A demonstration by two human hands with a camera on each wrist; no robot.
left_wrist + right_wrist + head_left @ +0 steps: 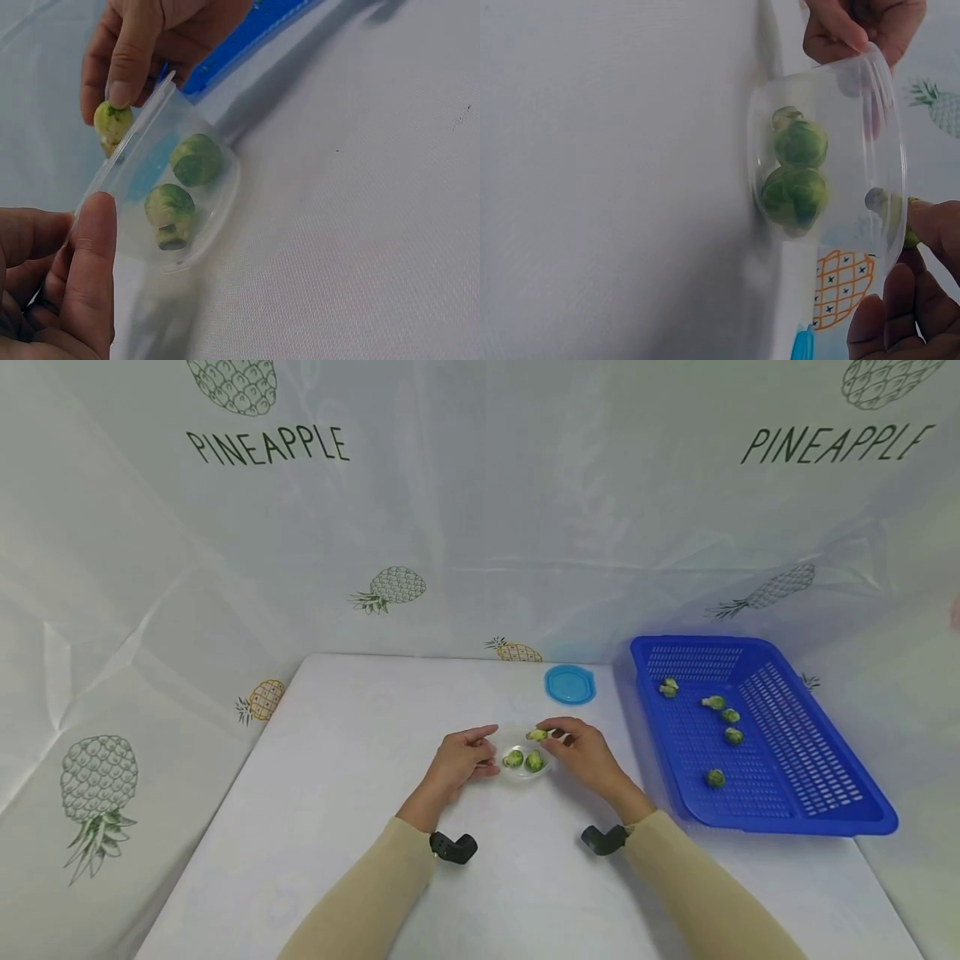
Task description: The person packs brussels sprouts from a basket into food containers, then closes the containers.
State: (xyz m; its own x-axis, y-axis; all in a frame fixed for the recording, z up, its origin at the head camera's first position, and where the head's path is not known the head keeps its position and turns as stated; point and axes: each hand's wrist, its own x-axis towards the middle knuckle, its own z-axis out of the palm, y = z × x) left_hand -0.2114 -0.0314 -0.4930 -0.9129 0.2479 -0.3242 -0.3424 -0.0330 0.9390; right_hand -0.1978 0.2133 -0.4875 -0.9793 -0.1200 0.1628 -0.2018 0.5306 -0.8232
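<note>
A clear round plastic container (522, 774) stands on the white table, with two Brussels sprouts (170, 214) lying at its bottom. My left hand (462, 763) holds the container's rim on its left side, thumb outside the wall in the left wrist view. Between thumb and fingers, my right hand (588, 758) pinches another Brussels sprout (536, 735) at the container's mouth. In the right wrist view, that sprout's stem end shows through the clear wall, and the right fingers partly cover the rest.
A blue plastic basket (750, 814) stands at the right with several Brussels sprouts (716, 778) spread inside. Behind the container lies a light blue round lid (570, 684) near the table's back edge. Pineapple-printed sheeting (480, 510) hangs behind the table.
</note>
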